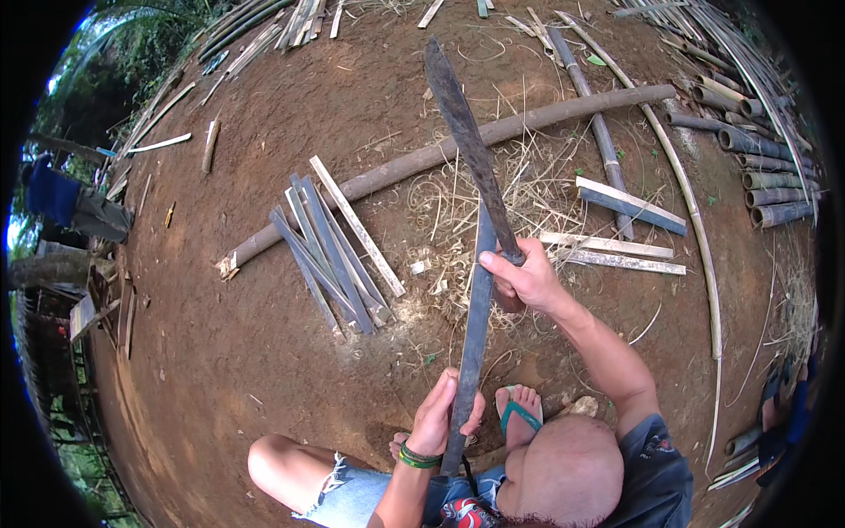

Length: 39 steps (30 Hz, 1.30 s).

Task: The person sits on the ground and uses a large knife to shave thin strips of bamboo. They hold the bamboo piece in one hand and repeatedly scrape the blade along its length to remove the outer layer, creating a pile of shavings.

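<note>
My right hand (526, 280) grips the handle of a long dark machete (465, 132), whose blade points away from me over the ground. My left hand (437, 419), with a green band on its wrist, holds a long dark bamboo strip (477, 308) upright between my knees. The strip's top reaches the machete near my right hand. Its lower end rests by my lap. My foot in a green sandal (519, 410) sits just right of the strip.
A bundle of split bamboo strips (334, 255) lies to the left on bare earth. A long pole (422, 160) crosses behind it, over pale shavings (449, 211). Cut bamboo tubes (767, 180) are stacked at the right. A person (66, 201) is at the far left.
</note>
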Tool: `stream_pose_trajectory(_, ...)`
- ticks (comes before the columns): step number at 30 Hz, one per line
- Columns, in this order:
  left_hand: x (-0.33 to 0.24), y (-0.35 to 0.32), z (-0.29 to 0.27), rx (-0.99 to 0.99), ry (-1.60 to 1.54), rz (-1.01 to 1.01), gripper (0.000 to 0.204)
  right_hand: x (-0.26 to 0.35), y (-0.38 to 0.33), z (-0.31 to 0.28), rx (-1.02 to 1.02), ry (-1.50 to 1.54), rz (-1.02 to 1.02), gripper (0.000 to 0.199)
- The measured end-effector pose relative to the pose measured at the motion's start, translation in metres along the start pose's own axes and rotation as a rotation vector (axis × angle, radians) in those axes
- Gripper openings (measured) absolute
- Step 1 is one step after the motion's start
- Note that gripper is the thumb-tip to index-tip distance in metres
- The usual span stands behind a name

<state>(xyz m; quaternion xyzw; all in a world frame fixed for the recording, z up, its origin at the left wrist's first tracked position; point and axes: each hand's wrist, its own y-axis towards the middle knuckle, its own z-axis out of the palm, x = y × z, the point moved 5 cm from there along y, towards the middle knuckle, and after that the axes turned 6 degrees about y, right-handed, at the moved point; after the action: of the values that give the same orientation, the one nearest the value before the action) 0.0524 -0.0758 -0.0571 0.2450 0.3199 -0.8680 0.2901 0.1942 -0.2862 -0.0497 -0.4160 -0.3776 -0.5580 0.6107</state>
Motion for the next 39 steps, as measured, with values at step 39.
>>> stream_pose_trajectory(39,-0.016,-0.005,-0.004,-0.541,0.654,0.227,0.029,-0.001,-0.032,-0.038,0.024,-0.801,-0.064,0.048)
